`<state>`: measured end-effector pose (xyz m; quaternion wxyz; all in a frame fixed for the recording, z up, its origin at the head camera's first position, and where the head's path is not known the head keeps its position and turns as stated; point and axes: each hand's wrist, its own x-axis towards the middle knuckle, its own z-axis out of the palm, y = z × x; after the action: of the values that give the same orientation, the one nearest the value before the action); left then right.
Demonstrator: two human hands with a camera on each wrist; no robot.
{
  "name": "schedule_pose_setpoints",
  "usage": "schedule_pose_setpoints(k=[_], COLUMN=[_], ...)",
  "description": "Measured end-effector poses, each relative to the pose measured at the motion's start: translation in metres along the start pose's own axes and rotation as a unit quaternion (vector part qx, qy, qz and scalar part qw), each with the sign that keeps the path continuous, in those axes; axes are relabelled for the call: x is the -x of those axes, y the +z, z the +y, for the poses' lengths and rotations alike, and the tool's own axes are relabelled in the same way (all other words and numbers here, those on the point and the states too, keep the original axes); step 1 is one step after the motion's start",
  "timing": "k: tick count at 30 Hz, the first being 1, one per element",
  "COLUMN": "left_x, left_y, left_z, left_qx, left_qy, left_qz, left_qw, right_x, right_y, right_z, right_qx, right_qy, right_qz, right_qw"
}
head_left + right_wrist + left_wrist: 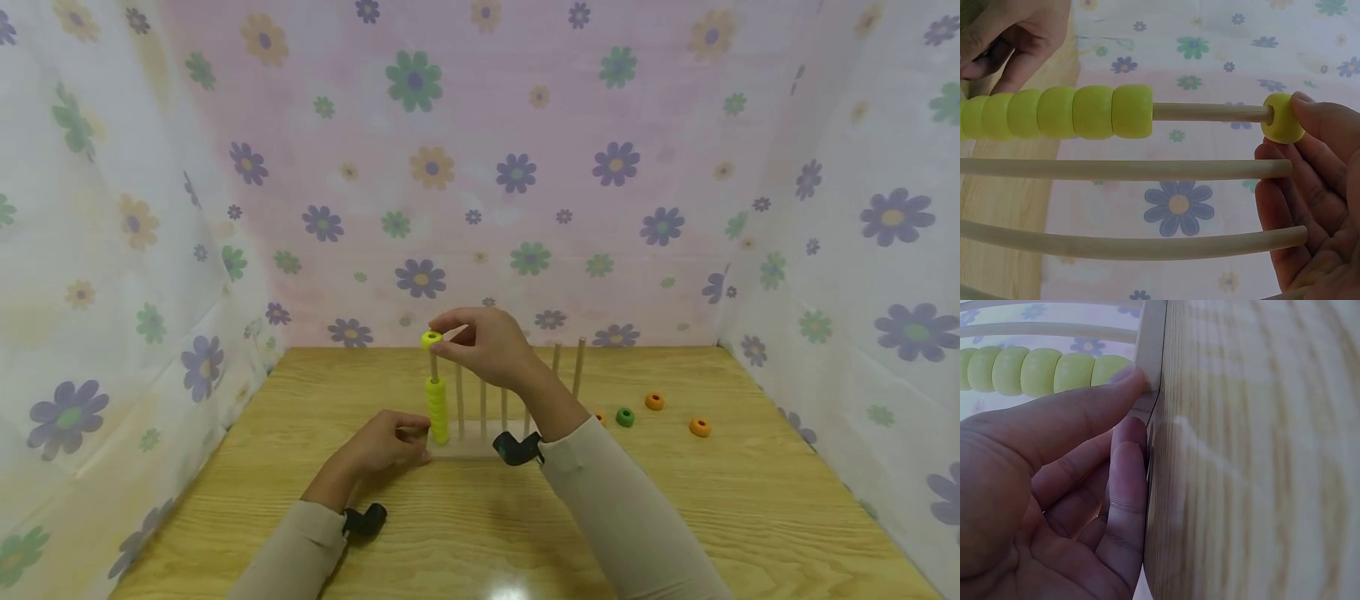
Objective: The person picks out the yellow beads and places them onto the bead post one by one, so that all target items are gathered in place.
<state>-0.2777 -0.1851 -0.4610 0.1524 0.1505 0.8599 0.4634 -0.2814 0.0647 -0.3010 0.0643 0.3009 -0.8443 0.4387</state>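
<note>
A wooden rack base (pixel 467 450) bears a row of upright pegs. On the leftmost peg stands a stack of yellow beads (pixel 437 414). My right hand (pixel 487 346) pinches a single yellow bead (pixel 1284 128) between thumb and fingers at the top of that same peg. The peg's tip is in the bead's hole, and bare peg (pixel 1210 112) shows between bead and stack. Down at the left end of the base, my left hand (pixel 384 443) holds it, thumb (pixel 1100 400) on the upper side by the lowest bead and fingertips against its end.
The other pegs (pixel 1122 170) carry no beads where they show. To the right on the wooden table (pixel 637 508) lie a green bead (pixel 626 417) and several orange beads, one an orange bead (pixel 700 427) farthest right. Flowered cloth (pixel 517 108) surrounds the table's back and sides.
</note>
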Motion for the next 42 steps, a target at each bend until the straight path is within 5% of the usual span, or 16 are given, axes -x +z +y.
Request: schedule_pose_setpoints(k=[35, 42], left_x=[0.005, 0.008], left_y=[-0.004, -0.003], left_z=[-0.003, -0.001], left_qx=[0.001, 0.016], left_qy=[-0.007, -0.001], left_qz=[0.006, -0.011], left_qw=[1.0, 0.9998], right_x=[0.0, 0.012], right_y=[0.0, -0.016], right_z=[-0.003, 0.003], right_qx=[0.018, 0.094], right_qy=[-0.05, -0.105], right_qz=[-0.005, 0.011], right_qw=[0.9986, 0.9899])
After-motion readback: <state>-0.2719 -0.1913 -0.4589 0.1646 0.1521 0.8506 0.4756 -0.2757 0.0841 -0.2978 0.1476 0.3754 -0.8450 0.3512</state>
